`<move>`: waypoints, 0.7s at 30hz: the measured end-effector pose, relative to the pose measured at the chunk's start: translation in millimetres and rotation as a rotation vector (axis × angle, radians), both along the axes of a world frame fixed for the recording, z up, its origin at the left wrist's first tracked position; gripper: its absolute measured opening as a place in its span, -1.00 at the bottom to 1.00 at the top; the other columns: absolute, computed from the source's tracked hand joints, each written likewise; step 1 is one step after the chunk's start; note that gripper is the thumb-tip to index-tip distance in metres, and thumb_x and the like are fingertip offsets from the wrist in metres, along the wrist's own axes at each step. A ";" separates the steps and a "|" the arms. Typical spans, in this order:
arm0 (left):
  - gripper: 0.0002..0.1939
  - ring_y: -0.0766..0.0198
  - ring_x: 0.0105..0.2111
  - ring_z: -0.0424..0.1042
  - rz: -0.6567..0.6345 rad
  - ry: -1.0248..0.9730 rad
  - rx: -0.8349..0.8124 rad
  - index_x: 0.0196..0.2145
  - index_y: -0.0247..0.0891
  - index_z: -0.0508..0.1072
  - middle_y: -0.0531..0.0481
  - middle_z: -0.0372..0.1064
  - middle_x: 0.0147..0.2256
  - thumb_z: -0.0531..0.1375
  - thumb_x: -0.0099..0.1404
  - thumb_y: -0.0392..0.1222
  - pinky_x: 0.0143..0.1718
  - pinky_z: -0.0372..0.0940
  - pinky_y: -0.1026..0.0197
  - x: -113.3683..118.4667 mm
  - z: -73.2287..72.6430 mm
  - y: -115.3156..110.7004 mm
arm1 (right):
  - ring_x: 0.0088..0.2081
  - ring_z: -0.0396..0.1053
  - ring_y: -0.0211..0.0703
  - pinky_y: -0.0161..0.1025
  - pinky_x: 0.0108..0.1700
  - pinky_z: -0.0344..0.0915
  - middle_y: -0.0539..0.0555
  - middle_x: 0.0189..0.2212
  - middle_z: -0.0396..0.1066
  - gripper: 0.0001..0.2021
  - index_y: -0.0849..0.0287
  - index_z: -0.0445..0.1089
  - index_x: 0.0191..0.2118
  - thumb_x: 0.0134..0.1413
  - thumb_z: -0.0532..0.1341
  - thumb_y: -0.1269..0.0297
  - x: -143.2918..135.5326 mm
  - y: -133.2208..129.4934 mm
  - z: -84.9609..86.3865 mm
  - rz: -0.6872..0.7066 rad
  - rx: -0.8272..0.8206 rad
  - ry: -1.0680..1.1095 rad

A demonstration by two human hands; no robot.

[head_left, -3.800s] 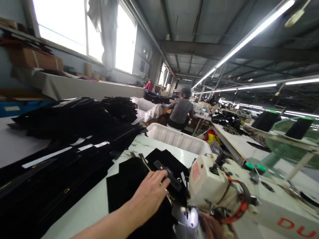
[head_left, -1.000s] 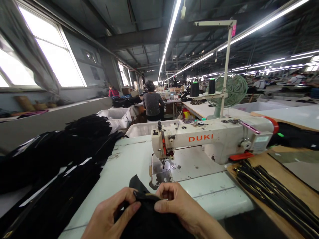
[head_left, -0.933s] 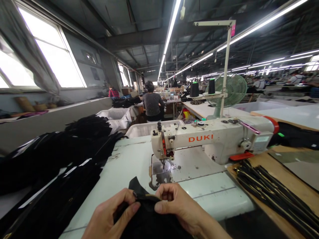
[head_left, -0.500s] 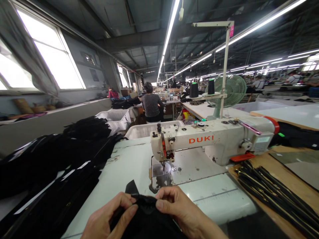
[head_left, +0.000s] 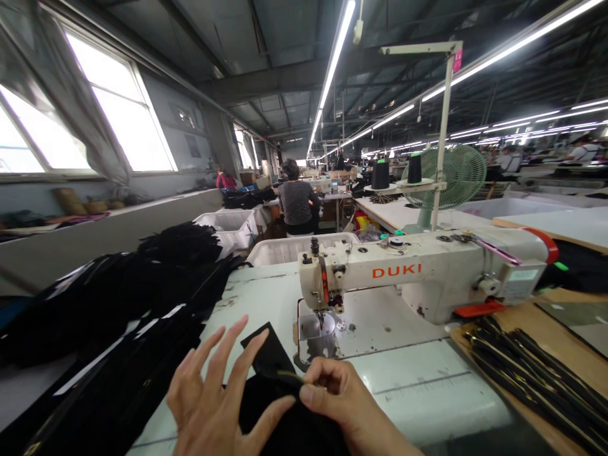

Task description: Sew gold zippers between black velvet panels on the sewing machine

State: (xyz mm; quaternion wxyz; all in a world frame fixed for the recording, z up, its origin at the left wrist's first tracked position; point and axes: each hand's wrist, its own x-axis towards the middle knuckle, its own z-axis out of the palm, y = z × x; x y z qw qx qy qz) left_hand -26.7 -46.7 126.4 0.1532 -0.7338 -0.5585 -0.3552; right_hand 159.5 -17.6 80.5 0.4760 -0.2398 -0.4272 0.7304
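Black fabric piece (head_left: 273,380) lies at the table's (head_left: 256,297) near edge before the sewing machine (head_left: 418,275), pinched by the right hand (head_left: 339,399), apparently along a gold zipper, while the left hand (head_left: 216,396) hovers spread, released; a one-handed pinch could slip.

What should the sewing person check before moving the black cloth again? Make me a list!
1. Right hand has a grip on the black cloth: ok, thumb and finger pinch its edge.
2. Left hand holds the cloth: not ok, its fingers are spread open above it.
3. Plate under the needle of the sewing machine is free: ok, no cloth lies on it.
4. Cloth lies flat: not ok, it is bunched at the pinch.
5. Zippers within reach on the right: ok, piled on the board.
6. Needle threaded: cannot tell, too small.
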 end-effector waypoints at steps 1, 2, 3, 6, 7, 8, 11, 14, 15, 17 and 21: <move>-0.38 -0.21 0.34 -0.07 -0.018 0.042 0.029 0.18 -0.05 0.29 -0.16 0.04 0.34 0.32 0.20 0.01 0.31 -0.29 -0.31 0.1 0.6 2.0 | -0.51 0.13 -0.38 -0.39 -0.42 0.01 -0.08 -0.58 0.26 -0.55 0.25 0.38 -0.49 -0.19 0.53 -0.01 -1.0 -0.1 1.1 -0.007 0.010 -0.007; -0.41 -0.20 0.36 -0.13 -0.047 0.048 0.026 0.15 -0.07 0.32 -0.16 0.01 0.36 0.33 0.19 -0.01 0.32 -0.32 -0.31 -0.7 1.2 4.3 | -0.51 0.12 -0.38 -0.39 -0.42 0.01 -0.09 -0.59 0.25 -0.55 0.24 0.37 -0.49 -0.19 0.52 -0.01 -1.9 0.0 1.8 -0.005 0.016 -0.012; -0.49 -0.19 0.36 -0.13 -0.088 0.028 -0.011 0.06 -0.07 0.38 -0.14 0.08 0.33 0.35 0.18 -0.02 0.32 -0.29 -0.30 -2.4 1.8 6.6 | -0.51 0.11 -0.38 -0.39 -0.42 0.01 -0.10 -0.60 0.24 -0.54 0.24 0.35 -0.50 -0.20 0.53 -0.02 -2.7 0.2 2.1 -0.001 0.015 -0.012; -0.73 -0.17 0.18 0.24 -0.185 -0.138 -0.228 -0.28 -0.08 0.48 -0.07 0.47 0.00 0.41 0.08 -0.03 0.16 0.13 -0.19 -8.8 3.9 12.4 | -0.51 0.13 -0.36 -0.37 -0.42 0.02 -0.08 -0.58 0.27 -0.52 0.22 0.34 -0.49 -0.22 0.53 -0.05 -4.4 0.7 1.5 0.016 0.010 -0.008; -0.72 -0.13 0.05 0.36 -0.197 -0.219 -0.315 -0.32 -0.09 0.47 -0.04 0.51 -0.13 0.44 0.04 -0.04 0.06 0.26 -0.10 -9.9 5.2 13.6 | -0.51 0.14 -0.36 -0.37 -0.42 0.01 -0.08 -0.58 0.28 -0.52 0.22 0.34 -0.48 -0.21 0.52 -0.05 -4.7 0.4 1.4 0.020 0.018 -0.009; -0.68 -0.06 -0.08 0.45 -0.209 -0.303 -0.403 -0.31 -0.10 0.47 -0.01 0.52 -0.24 0.45 0.00 -0.05 -0.06 0.33 -0.01 -9.9 6.8 14.3 | -0.51 0.14 -0.36 -0.36 -0.42 0.01 -0.08 -0.57 0.28 -0.54 0.22 0.35 -0.47 -0.18 0.52 -0.04 -4.9 -0.2 1.6 0.022 0.033 -0.012; -0.63 0.09 -0.31 0.48 -0.246 -0.491 -0.613 -0.26 -0.13 0.51 0.07 0.50 -0.39 0.45 -0.05 -0.08 -0.27 0.37 0.17 -4.7 12.5 14.7 | -0.51 0.13 -0.37 -0.36 -0.41 0.01 -0.10 -0.58 0.26 -0.57 0.22 0.36 -0.47 -0.13 0.50 -0.01 -5.9 -2.2 4.0 0.020 0.071 -0.024; -0.78 0.10 -0.31 0.47 -0.307 -0.522 -0.712 -0.41 -0.16 0.57 0.04 0.50 -0.44 0.41 0.02 -0.02 -0.31 0.33 0.22 0.7 15.3 15.1 | -0.52 0.10 -0.36 -0.36 -0.41 0.01 -0.12 -0.61 0.22 -0.54 0.22 0.36 -0.48 -0.16 0.50 -0.06 -6.6 -2.1 7.9 -0.004 0.087 -0.077; -0.79 0.10 -0.31 0.47 -0.320 -0.524 -0.721 -0.45 -0.17 0.58 0.03 0.50 -0.44 0.39 0.05 0.00 -0.31 0.33 0.22 0.9 15.3 15.4 | -0.52 0.09 -0.36 -0.35 -0.42 0.00 -0.13 -0.61 0.21 -0.53 0.22 0.37 -0.48 -0.18 0.50 -0.08 -6.0 -1.3 9.6 -0.009 0.090 -0.109; -0.76 0.14 -0.36 0.45 -0.333 -0.535 -0.721 -0.47 -0.20 0.59 0.01 0.48 -0.45 0.36 0.10 0.03 -0.34 0.32 0.24 -2.1 15.1 16.3 | -0.52 0.08 -0.35 -0.35 -0.43 -0.02 -0.12 -0.61 0.22 -0.51 0.22 0.39 -0.48 -0.25 0.51 -0.11 -2.9 0.9 13.7 0.011 0.078 -0.183; -0.72 0.24 -0.45 0.44 -0.356 -0.612 -0.848 -0.45 -0.28 0.60 0.08 0.46 -0.49 0.34 0.15 0.02 -0.42 0.30 0.36 -21.8 16.8 20.9 | -0.52 0.14 -0.35 -0.35 -0.44 0.01 -0.11 -0.59 0.31 -0.49 0.22 0.42 -0.51 -0.54 0.59 -0.01 8.9 8.0 21.3 0.232 -0.004 -0.359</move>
